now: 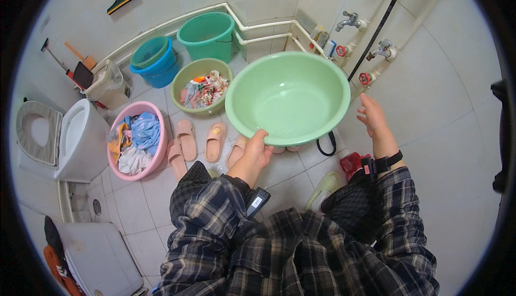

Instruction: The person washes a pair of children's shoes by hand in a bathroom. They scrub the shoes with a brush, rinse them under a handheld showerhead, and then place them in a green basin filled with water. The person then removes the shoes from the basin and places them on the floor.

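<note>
My left hand (255, 155) grips the near rim of a large pale green plastic basin (288, 98), thumb over the edge. The basin looks empty apart from a wet shine inside. My right hand (371, 118) is raised to the right of the basin, touching nothing, its fingers spread a little. Beyond that hand two metal taps (350, 21) (383, 51) and red valve handles (365, 79) stand out from the tiled wall. To the left of the basin, an olive green basin (203, 108) holds patterned cloths (205, 90).
A pink basin of clothes (139, 104), pink slippers (215, 142), a blue bucket (155, 74) and a green bucket (205, 42) stand on the tiled floor. At the left are a toilet (78, 138) and a waste bin (108, 88). White pipes (262, 26) run along the wall.
</note>
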`<state>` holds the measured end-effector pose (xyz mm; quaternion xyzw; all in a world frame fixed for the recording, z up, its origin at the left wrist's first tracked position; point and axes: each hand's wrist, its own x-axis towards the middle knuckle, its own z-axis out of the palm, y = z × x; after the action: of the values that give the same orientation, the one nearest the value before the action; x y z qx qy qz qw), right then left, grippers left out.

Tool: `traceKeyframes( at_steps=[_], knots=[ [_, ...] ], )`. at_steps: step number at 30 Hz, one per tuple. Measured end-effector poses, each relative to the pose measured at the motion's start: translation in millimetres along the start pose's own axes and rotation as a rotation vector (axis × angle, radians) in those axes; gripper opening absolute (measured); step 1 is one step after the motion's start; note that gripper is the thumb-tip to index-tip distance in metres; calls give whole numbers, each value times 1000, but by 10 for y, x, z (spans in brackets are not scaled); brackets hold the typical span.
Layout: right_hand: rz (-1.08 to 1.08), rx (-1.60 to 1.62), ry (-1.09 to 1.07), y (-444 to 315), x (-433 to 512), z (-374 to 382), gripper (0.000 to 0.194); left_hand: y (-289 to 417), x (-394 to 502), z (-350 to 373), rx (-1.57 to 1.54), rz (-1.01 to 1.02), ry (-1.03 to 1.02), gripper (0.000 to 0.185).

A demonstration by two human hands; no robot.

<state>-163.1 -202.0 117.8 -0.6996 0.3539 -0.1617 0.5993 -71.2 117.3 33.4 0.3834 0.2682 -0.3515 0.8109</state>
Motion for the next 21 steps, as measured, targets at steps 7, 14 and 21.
traceKeyframes(
  at_steps=[7, 14, 21],
  knots=[
    [346, 85, -239, 697, -122, 289, 55, -38, 0, -39, 353, 79, 117, 30],
    [120, 601, -65, 710, 131, 488, 43, -40, -134, -65, 366, 201, 40, 42],
    [-136, 264, 83, 22, 735, 1088, 26, -212, 63, -127, 650, 219, 177, 79]
  ],
)
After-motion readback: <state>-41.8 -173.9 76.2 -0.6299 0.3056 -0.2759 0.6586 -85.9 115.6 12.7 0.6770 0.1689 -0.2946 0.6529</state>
